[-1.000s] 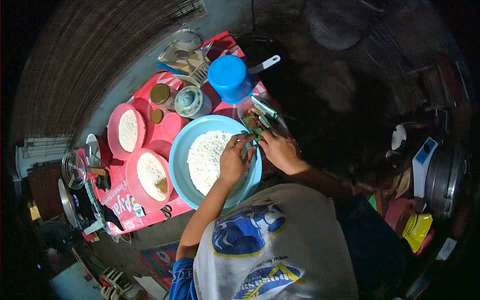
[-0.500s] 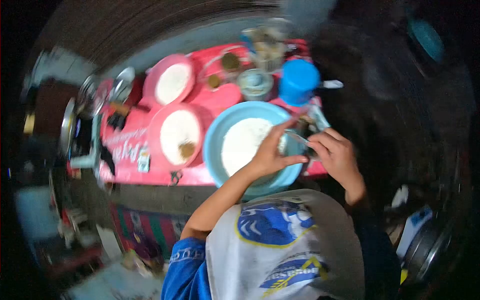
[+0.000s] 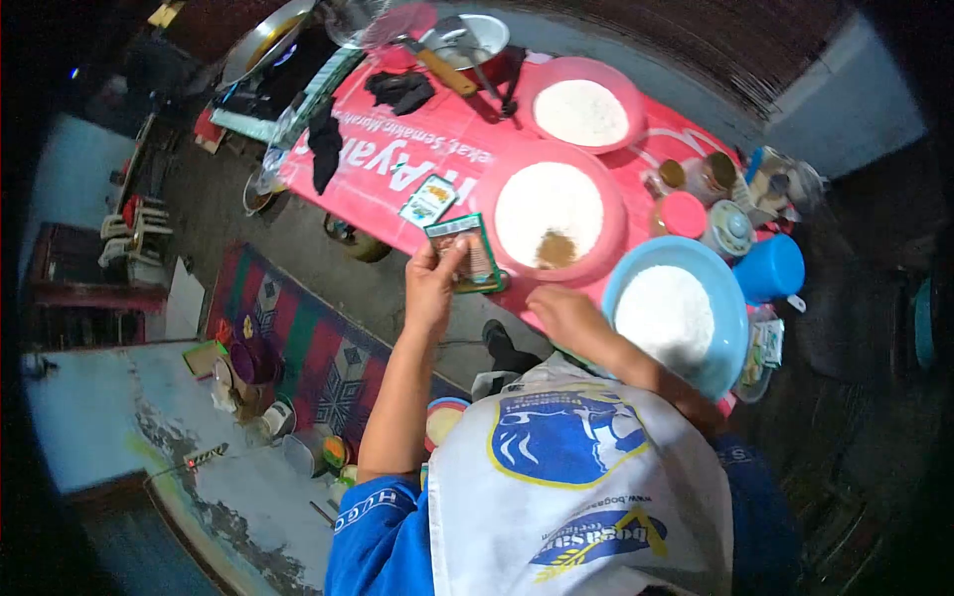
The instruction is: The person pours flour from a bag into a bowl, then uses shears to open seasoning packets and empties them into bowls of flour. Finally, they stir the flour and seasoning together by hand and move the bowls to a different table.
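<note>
My left hand [image 3: 434, 283] pinches a small green-edged seasoning packet [image 3: 472, 260] with a brown picture on it, at the table's near edge. Close by lies a white and green packet [image 3: 429, 202]. Beside it is a pink bowl [image 3: 614, 238] of white flour with a brown powder patch on top. My right hand [image 3: 568, 316] is between that bowl and a light blue basin [image 3: 730, 298] of flour. Its fingers curl inward, and whatever they might hold is hidden.
A second pink bowl [image 3: 624, 84] of flour stands at the back. Jars, including a pink-lidded one [image 3: 682, 214], and a blue cup [image 3: 770, 268] crowd the right. Black cloths [image 3: 400, 91] and a wok [image 3: 263, 42] are at the left. A patterned mat [image 3: 298, 318] covers the floor.
The view has turned towards the left side of the table. My hands have left the blue basin, moving left; my left hand, earlier spread over it, now holds the seasoning packet.
</note>
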